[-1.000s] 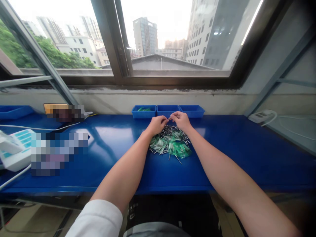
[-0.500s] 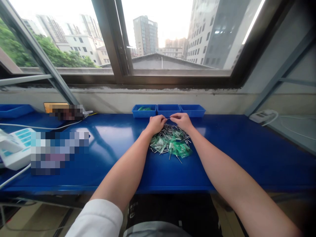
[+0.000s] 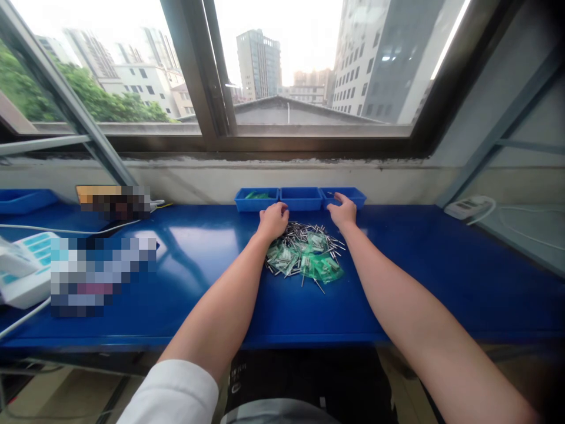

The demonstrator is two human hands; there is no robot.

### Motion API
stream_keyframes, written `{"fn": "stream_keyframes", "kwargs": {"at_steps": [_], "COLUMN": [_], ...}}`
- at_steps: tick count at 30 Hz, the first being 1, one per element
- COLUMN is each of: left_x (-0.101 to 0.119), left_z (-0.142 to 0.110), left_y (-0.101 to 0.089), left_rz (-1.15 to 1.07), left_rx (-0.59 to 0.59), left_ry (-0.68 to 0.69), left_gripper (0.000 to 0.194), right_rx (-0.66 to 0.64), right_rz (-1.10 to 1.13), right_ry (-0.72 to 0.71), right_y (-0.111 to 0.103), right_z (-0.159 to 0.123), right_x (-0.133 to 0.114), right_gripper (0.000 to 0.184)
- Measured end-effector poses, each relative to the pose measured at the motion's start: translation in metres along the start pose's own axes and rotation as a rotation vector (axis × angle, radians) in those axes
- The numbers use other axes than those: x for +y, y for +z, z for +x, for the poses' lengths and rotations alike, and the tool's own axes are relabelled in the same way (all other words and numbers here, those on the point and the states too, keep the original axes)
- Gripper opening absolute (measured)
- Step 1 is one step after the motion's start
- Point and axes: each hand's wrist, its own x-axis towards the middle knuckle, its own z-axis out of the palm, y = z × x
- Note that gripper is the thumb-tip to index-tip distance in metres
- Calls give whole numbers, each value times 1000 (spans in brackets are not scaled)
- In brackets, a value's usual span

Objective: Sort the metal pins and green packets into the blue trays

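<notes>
A heap of thin metal pins and small green plastic bags point(image 3: 304, 254) lies on the blue bench point(image 3: 397, 277). My left hand point(image 3: 273, 219) is curled shut at the heap's far left edge, just before the left blue tray point(image 3: 256, 199), which holds green bags. What its fingers hold is hidden. My right hand point(image 3: 343, 211) reaches over the front rim of the right blue tray point(image 3: 351, 196), fingers pinched on a thin pin. The middle tray point(image 3: 301, 198) sits between them.
A white device with teal keys point(image 3: 24, 268) and its cables lie at the left. A white power strip point(image 3: 469, 207) rests at the right on a grey shelf. Another blue tray point(image 3: 24, 199) sits far left. The window sill wall runs behind the trays.
My hands were together over the heap, pulling a pin between them. They have now parted: the right moved right to the right tray, the left stayed near the left tray.
</notes>
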Motion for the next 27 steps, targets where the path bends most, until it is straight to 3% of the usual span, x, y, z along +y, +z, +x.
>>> {"fn": "stream_keyframes", "kwargs": {"at_steps": [4, 8, 12, 16, 21, 27], "left_x": [-1, -3, -7, -9, -8, -6], "left_z": [0, 1, 2, 0, 1, 4], "left_y": [1, 3, 6, 6, 6, 8], "left_rz": [20, 32, 50, 68, 109, 172], "left_rx": [-28, -48, -81, -187, -300, -369], "left_ry": [-15, -9, 20, 24, 43, 58], "left_gripper": [26, 27, 36, 58, 74, 64], "right_rx": [-49, -63, -85, -224, -401, -547], "right_rz": [-94, -143, -146, -178, -259, -336], "right_ry": [49, -45, -249, -361, -442, -443], "right_y": [0, 4, 8, 12, 17, 21], "right_z": [-4, -7, -9, -16, -28, -33], "right_x": [-1, 0, -2, -7, -14, -16], "right_gripper": [67, 73, 50, 26, 23, 28]}}
